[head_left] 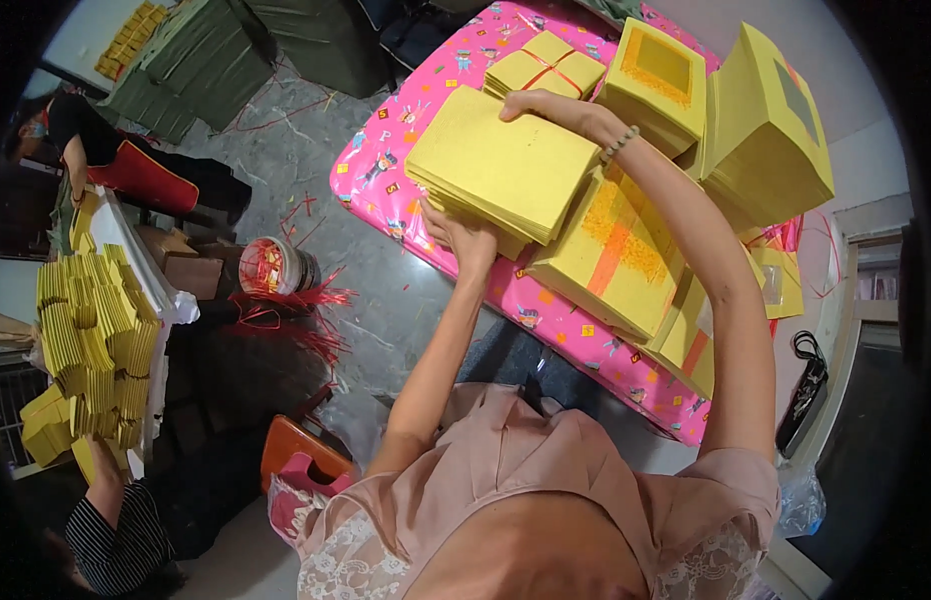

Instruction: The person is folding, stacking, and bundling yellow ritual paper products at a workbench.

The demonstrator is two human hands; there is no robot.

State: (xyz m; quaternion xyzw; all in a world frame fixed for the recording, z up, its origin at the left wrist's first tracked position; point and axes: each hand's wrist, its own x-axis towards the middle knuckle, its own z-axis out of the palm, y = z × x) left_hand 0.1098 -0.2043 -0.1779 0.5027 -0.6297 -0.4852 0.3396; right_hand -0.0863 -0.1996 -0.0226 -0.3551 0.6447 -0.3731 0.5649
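A thick stack of yellow paper (506,160) sits tilted over the pink patterned tablecloth (386,135), its sheet edges facing me. My left hand (461,235) supports its lower left side, fingers partly hidden under the edge. Across the far side of the stack reaches my right hand (561,110), thumb pressed on the top sheet and the other fingers out of sight behind it. Just beyond is a smaller yellow bundle (548,62) tied crosswise with red string. A yellow paper block (618,250) with an orange-printed top lies close to its right side.
More yellow paper blocks (766,130) crowd the table's right side. At left, a second table bears piled folded yellow paper (96,340), with one person (111,535) near it and another (116,160) farther back. A bucket (276,265) and red string (296,320) are on the floor.
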